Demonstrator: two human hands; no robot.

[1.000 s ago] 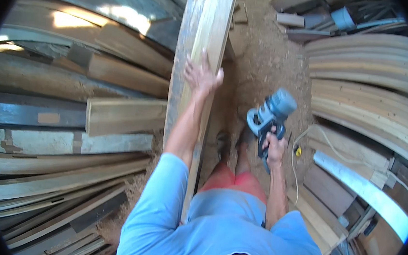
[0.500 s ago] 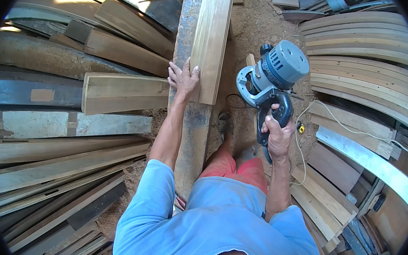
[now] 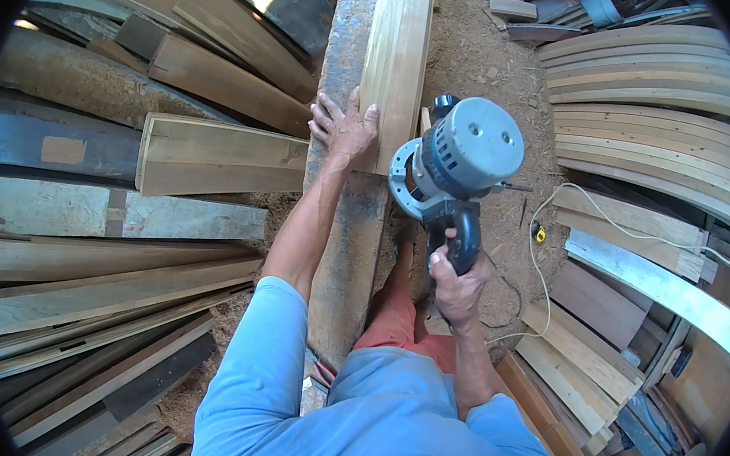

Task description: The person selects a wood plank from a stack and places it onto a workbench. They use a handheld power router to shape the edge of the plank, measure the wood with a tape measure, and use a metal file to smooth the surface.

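Note:
In my right hand (image 3: 459, 286) is the black rear handle of a grey-blue power router (image 3: 463, 154), my fingers wrapped round it. The router is held up tilted, its ring-shaped base turned toward the end of a pale wooden board (image 3: 401, 66); whether they touch I cannot tell. That board lies lengthwise on a long, worn workbench beam (image 3: 341, 252). My left hand (image 3: 345, 126) rests with fingers spread on the board's left edge, near its close end. The router's bit is hidden from this view.
Planks (image 3: 223, 159) and boards are stacked along the left. On the right stand curved wooden pieces (image 3: 651, 136) and more lumber. A pale cord (image 3: 547, 283) loops over the sawdust-strewn floor (image 3: 504, 75), close to a small yellow-and-black tape measure (image 3: 539, 233).
My right hand has brought the router leftward, closer to the board's end, and its body has turned. My left hand stays on the board; the whole view has shifted slightly.

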